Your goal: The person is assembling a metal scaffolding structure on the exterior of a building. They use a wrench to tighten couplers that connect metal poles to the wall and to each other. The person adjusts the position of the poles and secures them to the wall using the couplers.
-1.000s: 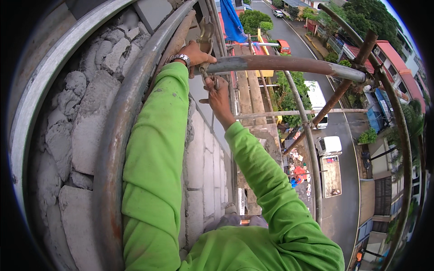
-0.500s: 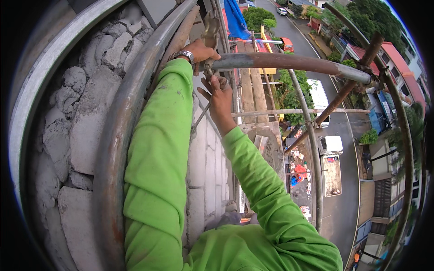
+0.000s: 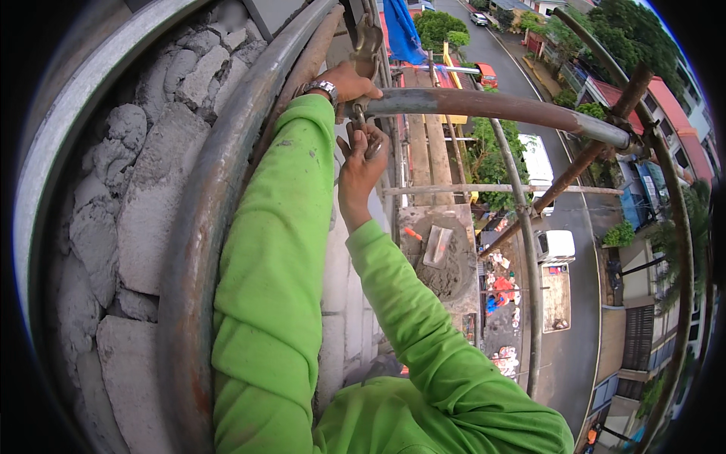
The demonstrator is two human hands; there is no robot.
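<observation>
High in the upper middle of the frame, the left hand (image 3: 349, 82), a watch (image 3: 324, 88) at its wrist, is wrapped around the rusty horizontal pipe (image 3: 491, 106) just where it meets a metal clamp (image 3: 367, 41) on the upright pole (image 3: 204, 250). Just below it, the right hand (image 3: 361, 163) is closed on a small fitting (image 3: 360, 121) that hangs under the pipe's end — whether it is a bolt or a tool cannot be told. Both green sleeves (image 3: 272, 257) reach up beside the rough block wall (image 3: 136, 197) at the left. Far beneath, at the right of the frame, lie a street (image 3: 575, 303), parked trucks (image 3: 556, 246) and roofs, with a mortar board (image 3: 446, 261) and planks (image 3: 423, 144) on the scaffold below. The chief risk, judging from this, is a drop: if the fitting slips from the fingers it would fall past the planks toward the street. Should the clamp be slack, the pipe could slide or swing out — and the left hand alone might not hold it. The rusty, possibly damp metal makes a slipping grip likelier, and the person's raised, leaning reach leaves little to steady the body.
</observation>
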